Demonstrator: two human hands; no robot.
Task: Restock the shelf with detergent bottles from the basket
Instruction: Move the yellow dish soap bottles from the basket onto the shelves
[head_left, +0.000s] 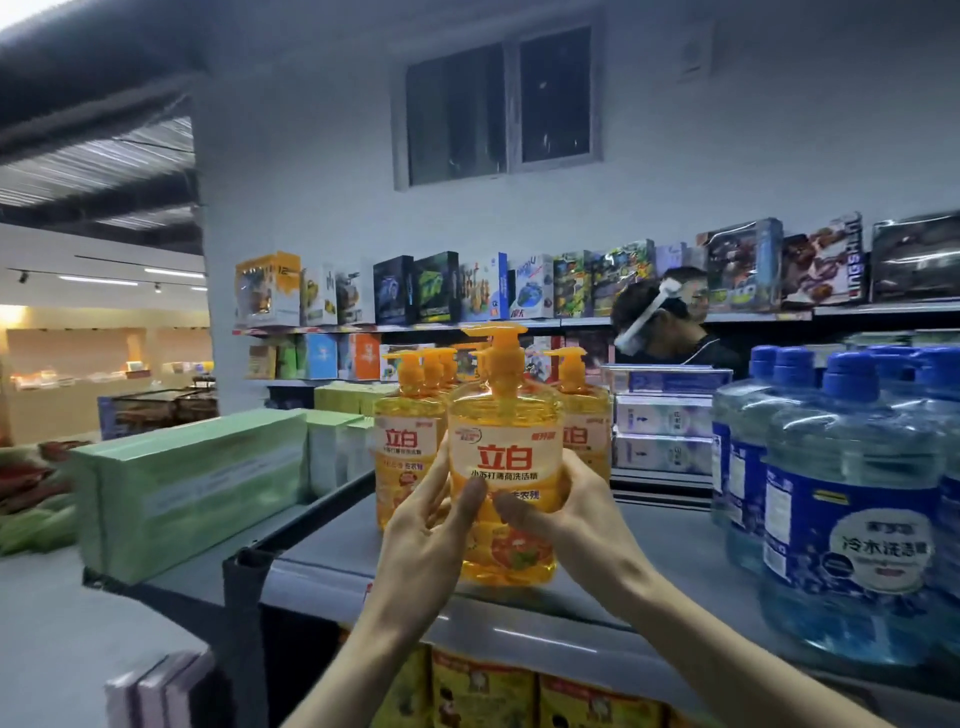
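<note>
**Both your hands hold one yellow bottle at the shelf's front edge**

Your left hand (431, 525) wraps the left flank of a yellow pump-top detergent bottle (506, 452), and your right hand (576, 514) wraps the right flank. Both thumbs lie across the front label and almost meet in the middle. You hold the bottle upright, label toward you, with the pump head at the top. Its base is level with the front lip of the grey shelf (675, 545); you cannot tell from here whether it rests on the surface.

Below that lip, yellow packs (483, 691) stand on the lower level.

Just behind the bottle you hold, more yellow bottles (408, 441) of the same kind stand upright on the shelf in a close group, some to its left and one to its right. To your right, large blue-capped jugs (852, 509) of clear blue liquid stand near the front edge. To your left, pale green boxes (192, 483) lie on the neighbouring section. Behind the yellow group, flat white-and-blue boxes (662, 421) are stacked.

Farther back, a wall rack carries a row of toy boxes (467, 286). A person (660, 322) wearing a head strap stands in front of it. High on the wall is a dark window (501, 104).
</note>
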